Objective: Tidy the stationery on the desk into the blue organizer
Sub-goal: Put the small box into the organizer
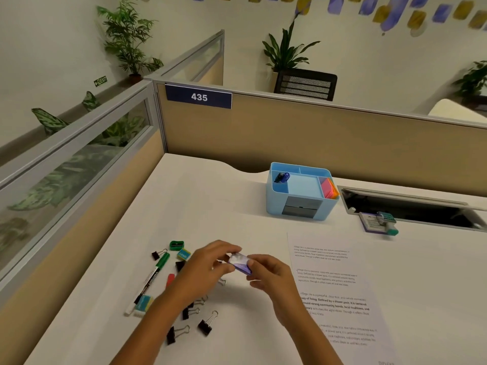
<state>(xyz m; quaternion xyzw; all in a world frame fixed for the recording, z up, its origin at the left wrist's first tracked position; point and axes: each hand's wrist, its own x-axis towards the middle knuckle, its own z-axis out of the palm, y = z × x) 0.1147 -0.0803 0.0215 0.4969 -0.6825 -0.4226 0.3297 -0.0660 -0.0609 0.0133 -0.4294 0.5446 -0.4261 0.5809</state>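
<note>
Reading "435" in white on the blue plate [198, 96] stuck to the far partition [316, 138]. Spotting a green "EXIT" sign [100, 81] on the far left wall. Squinting at "Village life is a peaceful..." on the printed sheet [340, 293], near right.

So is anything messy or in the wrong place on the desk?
Yes. Black binder clips, a green marker, erasers and a green sharpener lie scattered on the desk, outside the blue organizer. Nothing looks broken or spilled.
</note>
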